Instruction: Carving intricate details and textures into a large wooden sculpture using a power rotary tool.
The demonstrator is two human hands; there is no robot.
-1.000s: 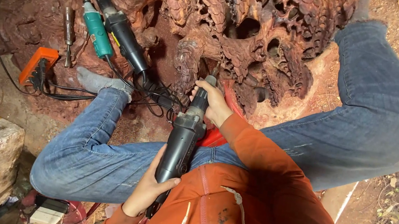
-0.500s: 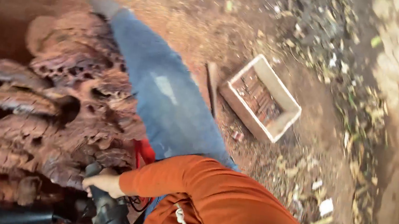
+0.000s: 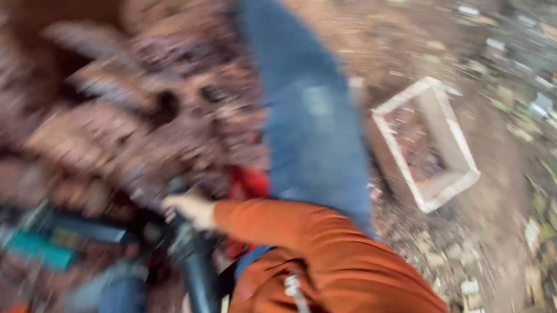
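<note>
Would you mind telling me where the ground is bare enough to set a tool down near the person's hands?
The frame is blurred. Bare reddish soil shows between the outstretched jeans leg and the white crate, and above the carved wood at top left. It is crowded by the right hand on the black power tool, with spare tools alongside. Litter covers the ground right of the crate.

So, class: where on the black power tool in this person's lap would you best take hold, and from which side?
Probably round the slim barrel of the black power tool, coming from above: it lies lengthwise between the legs. The right hand already wraps its front end by the carved wood. The picture is blurred; the left hand cannot be made out.
</note>
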